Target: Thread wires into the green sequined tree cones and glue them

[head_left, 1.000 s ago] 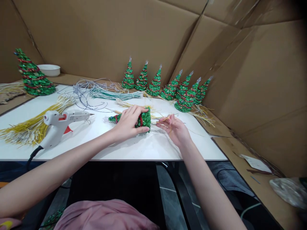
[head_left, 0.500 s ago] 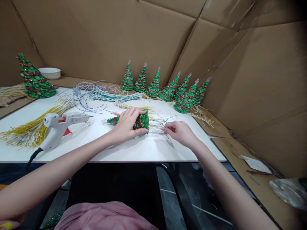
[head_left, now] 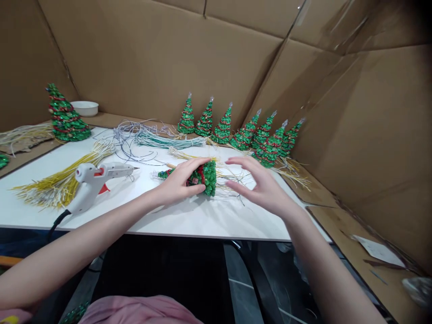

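Observation:
A small green Christmas tree (head_left: 209, 177) with red garland lies on its side on the white table, its clear tip pointing left. My left hand (head_left: 182, 180) is wrapped over its middle, thumb near the base. Thin wires (head_left: 231, 182) in white, yellow and dark colours trail to the right from the base. Over these wires hovers my right hand (head_left: 258, 184), thumb and fingers spread apart with nothing between them.
A white glue gun (head_left: 97, 180) lies at the left, beside a bundle of yellow wires (head_left: 67, 177). Green and white wires (head_left: 168, 141) lie behind. Several small trees (head_left: 222, 128) stand along the cardboard wall (head_left: 162, 58). A larger tree (head_left: 69, 117) and a white bowl (head_left: 86, 108) are back left.
My right hand has let go of the wires, and its fingers have spread. The left hand keeps its hold on the tree. The whole view has shifted slightly.

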The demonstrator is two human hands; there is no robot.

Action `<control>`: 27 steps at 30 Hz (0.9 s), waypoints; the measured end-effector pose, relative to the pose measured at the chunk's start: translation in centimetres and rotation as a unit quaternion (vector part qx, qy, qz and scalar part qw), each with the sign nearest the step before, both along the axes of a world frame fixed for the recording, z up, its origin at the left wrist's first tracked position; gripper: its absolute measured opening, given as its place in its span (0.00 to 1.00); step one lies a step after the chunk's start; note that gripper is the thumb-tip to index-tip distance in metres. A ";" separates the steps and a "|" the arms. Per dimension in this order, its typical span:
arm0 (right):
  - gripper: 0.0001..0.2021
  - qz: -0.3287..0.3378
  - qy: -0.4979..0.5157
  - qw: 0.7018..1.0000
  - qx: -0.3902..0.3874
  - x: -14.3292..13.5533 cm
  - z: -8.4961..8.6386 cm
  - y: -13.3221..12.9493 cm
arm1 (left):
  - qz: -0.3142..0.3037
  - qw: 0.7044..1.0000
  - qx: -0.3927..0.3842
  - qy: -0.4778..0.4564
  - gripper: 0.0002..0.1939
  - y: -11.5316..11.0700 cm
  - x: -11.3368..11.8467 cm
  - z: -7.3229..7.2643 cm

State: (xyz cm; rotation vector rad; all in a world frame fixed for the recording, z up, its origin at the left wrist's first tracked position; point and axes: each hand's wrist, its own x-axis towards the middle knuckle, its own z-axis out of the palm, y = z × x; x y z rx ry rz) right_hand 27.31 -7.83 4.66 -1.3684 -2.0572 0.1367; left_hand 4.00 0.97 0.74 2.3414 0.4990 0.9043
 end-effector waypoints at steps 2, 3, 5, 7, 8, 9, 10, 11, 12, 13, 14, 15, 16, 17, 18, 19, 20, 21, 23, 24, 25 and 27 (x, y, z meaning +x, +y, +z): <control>0.30 0.066 -0.018 0.997 -0.032 -0.9 -0.4 1.5 | 0.013 0.999 0.039 -0.034 0.24 -0.2 -0.4 0.0; 0.36 0.085 -0.024 0.995 -0.045 -1.1 -0.7 2.2 | 0.024 0.996 0.068 -0.046 0.20 -0.3 -0.6 0.1; 0.40 0.104 -0.028 0.992 -0.059 -1.3 -1.3 3.3 | 0.047 0.990 0.121 -0.051 0.13 -0.9 -1.1 0.1; 0.39 0.117 -0.020 0.991 -0.063 -1.3 -1.7 4.1 | 0.063 0.985 0.155 -0.038 0.09 -1.5 -1.6 -0.1; 0.37 0.123 -0.012 0.990 -0.063 -1.2 -1.8 4.3 | 0.067 0.984 0.165 -0.029 0.09 -1.9 -1.8 -0.2; 0.36 0.128 -0.002 0.990 -0.061 -1.2 -1.9 4.4 | 0.068 0.982 0.174 -0.021 0.09 -2.1 -2.0 -0.4; 0.35 0.131 0.007 0.990 -0.058 -1.3 -1.9 4.4 | 0.069 0.981 0.182 -0.014 0.09 -2.3 -2.1 -0.6; 0.35 0.133 0.015 0.990 -0.054 -1.3 -1.9 4.4 | 0.071 0.980 0.188 -0.008 0.10 -2.5 -2.2 -0.8; 0.35 0.134 0.020 0.990 -0.050 -1.3 -2.0 4.4 | 0.073 0.979 0.193 -0.001 0.10 -2.6 -2.3 -1.0; 0.35 0.134 0.024 0.990 -0.046 -1.4 -2.0 4.4 | 0.074 0.977 0.198 0.006 0.11 -2.6 -2.3 -1.1; 0.35 0.134 0.028 0.990 -0.044 -1.4 -2.1 4.4 | 0.075 0.976 0.202 0.012 0.11 -2.7 -2.3 -1.2; 0.34 0.134 0.030 0.990 -0.042 -1.4 -2.1 4.4 | 0.076 0.975 0.208 0.018 0.11 -2.7 -2.3 -1.3; 0.34 0.133 0.032 0.990 -0.040 -1.4 -2.2 4.5 | 0.078 0.973 0.217 0.024 0.12 -2.7 -2.3 -1.4; 0.34 0.132 0.034 0.990 -0.039 -1.4 -2.2 4.5 | 0.081 0.969 0.231 0.031 0.12 -2.7 -2.2 -1.4; 0.34 0.131 0.037 0.990 -0.038 -1.4 -2.3 4.5 | 0.085 0.965 0.247 0.037 0.12 -2.7 -2.2 -1.4; 0.34 0.130 0.040 0.990 -0.038 -1.4 -2.3 4.5 | 0.090 0.959 0.264 0.043 0.13 -2.8 -2.1 -1.4; 0.34 0.128 0.043 0.990 -0.036 -1.4 -2.3 4.5 | 0.096 0.954 0.281 0.049 0.13 -2.9 -2.1 -1.4; 0.34 0.126 0.046 0.990 -0.035 -1.4 -2.4 4.6 | 0.102 0.948 0.296 0.054 0.13 -3.0 -2.0 -1.4; 0.34 0.125 0.048 0.991 -0.032 -1.4 -2.4 4.6 | 0.113 0.939 0.318 0.060 0.13 -3.2 -1.9 -1.5; 0.34 0.125 0.049 0.990 -0.030 -1.4 -2.5 4.6 | 0.117 0.937 0.324 0.063 0.13 -3.4 -1.8 -1.5; 0.34 0.126 0.049 0.990 -0.029 -1.4 -2.5 4.6 | 0.119 0.935 0.329 0.066 0.14 -3.5 -1.8 -1.5; 0.34 0.126 0.053 0.990 -0.025 -1.4 -2.6 4.7 | 0.119 0.933 0.331 0.073 0.14 -3.6 -1.8 -1.6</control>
